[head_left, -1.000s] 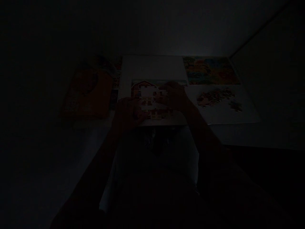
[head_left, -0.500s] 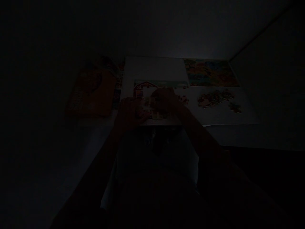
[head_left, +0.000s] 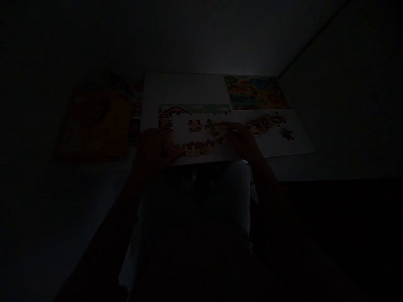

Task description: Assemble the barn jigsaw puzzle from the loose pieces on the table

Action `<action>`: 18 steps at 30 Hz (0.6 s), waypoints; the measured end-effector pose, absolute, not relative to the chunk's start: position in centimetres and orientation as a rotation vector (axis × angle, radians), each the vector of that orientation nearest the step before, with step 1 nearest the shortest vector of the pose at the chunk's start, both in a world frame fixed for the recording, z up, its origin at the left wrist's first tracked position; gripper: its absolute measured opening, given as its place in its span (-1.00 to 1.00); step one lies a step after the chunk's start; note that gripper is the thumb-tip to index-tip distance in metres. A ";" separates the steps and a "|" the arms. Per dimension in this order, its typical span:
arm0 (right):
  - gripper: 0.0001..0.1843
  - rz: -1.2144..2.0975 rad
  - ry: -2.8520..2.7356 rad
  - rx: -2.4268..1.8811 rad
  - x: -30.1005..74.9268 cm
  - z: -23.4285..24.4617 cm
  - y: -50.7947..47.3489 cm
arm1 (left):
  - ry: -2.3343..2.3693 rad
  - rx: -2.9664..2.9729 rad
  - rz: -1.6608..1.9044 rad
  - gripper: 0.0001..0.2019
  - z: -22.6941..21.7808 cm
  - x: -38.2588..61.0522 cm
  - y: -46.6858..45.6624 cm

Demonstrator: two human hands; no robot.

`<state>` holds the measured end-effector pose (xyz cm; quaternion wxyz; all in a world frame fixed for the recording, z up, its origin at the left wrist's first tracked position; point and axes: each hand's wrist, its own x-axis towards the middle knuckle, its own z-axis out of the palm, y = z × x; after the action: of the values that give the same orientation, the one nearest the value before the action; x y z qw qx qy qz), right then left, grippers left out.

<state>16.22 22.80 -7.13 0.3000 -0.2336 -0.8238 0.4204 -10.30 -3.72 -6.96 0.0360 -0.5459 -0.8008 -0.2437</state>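
Left of the jigsaw puzzle [head_left: 197,126], an orange box [head_left: 94,126]; right, loose pieces [head_left: 266,123].

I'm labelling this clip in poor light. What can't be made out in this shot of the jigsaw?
All in the head view:
- Right hand: whether it holds a piece; the dark and its fingers hide that.
- Jigsaw: the part under the left hand is covered.
- Loose pieces: too dark and small to tell apart.
- Orange box: its print is lost in shadow.

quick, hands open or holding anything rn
left hand: at the jigsaw puzzle edge, too dark to tell
right hand: over the jigsaw puzzle, too dark to tell
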 end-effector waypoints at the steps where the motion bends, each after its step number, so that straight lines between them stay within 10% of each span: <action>1: -0.56 1.133 -2.156 -0.656 16.9 -7.5 22.9 | -2.454 -1.683 -0.736 -0.18 -7.0 -10.4 -3.7; 18: -0.61 1.017 -1.555 -0.718 20.5 -6.1 20.9 | -2.466 -1.678 -0.701 -0.18 -7.5 -11.7 -3.4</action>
<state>20.50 20.94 -6.08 0.5437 -0.3025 -0.6551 0.4285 -11.67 -3.40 -7.51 0.0389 -0.5472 -0.8042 -0.2288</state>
